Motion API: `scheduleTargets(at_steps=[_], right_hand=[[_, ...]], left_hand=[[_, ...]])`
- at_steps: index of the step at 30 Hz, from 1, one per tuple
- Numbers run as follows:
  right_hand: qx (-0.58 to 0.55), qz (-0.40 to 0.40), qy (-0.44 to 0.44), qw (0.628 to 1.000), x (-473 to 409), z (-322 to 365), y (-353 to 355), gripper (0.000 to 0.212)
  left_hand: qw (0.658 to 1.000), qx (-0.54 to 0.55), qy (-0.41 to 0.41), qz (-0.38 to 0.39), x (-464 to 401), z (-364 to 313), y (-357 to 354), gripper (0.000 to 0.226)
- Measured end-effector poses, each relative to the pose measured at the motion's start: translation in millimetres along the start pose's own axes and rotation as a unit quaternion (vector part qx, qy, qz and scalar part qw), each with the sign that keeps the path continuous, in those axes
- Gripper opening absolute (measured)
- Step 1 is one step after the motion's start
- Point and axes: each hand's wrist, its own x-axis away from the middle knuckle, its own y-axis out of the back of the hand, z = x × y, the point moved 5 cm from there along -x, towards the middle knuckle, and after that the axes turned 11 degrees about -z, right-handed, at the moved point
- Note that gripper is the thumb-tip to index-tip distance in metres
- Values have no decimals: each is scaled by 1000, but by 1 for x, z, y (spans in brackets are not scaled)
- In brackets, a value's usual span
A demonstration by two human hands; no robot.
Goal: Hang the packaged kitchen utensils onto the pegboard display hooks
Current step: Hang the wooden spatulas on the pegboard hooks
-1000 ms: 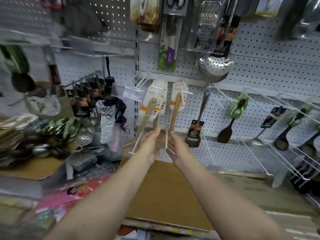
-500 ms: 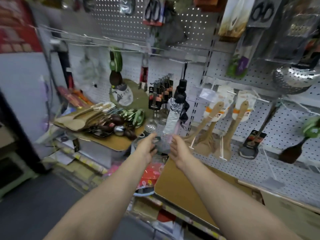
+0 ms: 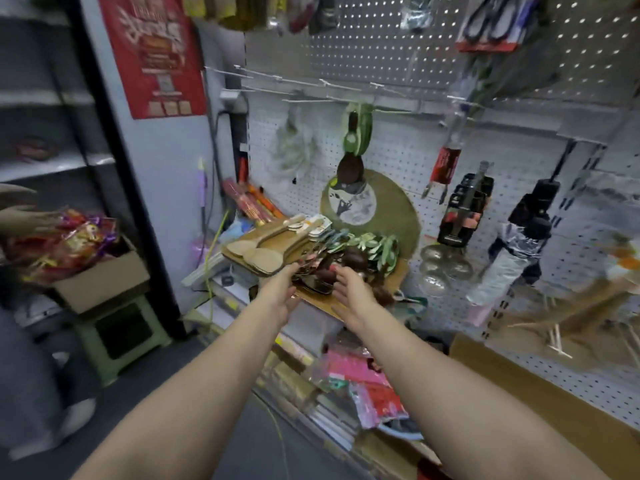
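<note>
A pile of packaged utensils (image 3: 349,252) with dark bowls and green card labels lies on a wooden board (image 3: 313,296), beside several packaged wooden spatulas (image 3: 263,249). My left hand (image 3: 278,289) and my right hand (image 3: 353,294) both reach toward the pile with straight fingers, holding nothing; the fingertips are at its near edge. On the white pegboard (image 3: 391,161) above, one green-carded dark spoon (image 3: 355,147) hangs from a hook. Long bare hooks (image 3: 277,79) stick out along the top rail.
Black-carded utensils (image 3: 465,209), steel ladles (image 3: 441,268) and a folded umbrella (image 3: 509,251) hang at the right. A cardboard box of snack bags (image 3: 79,258) sits on a green stool (image 3: 121,327) at the left. Another person's hand (image 3: 20,216) shows at the left edge.
The view swung left, from the hanging wooden spatulas to the pile on the board. Both hands moved from the hooks toward the pile, still holding nothing.
</note>
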Motion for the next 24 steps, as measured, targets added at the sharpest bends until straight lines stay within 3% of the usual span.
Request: scheduleTargets(at_steps=[7, 16, 24], right_hand=[[-10, -11, -18, 1000, -44, -6, -75, 48], [-25, -27, -42, 998, -156, 26, -141, 37], [-4, -67, -81, 994, -255, 43, -178, 22]], left_hand=[[1000, -17, 13, -1, -84, -38, 22, 57], [999, -28, 15, -15, -192, -87, -20, 61], [995, -94, 34, -18, -282, -118, -67, 50]])
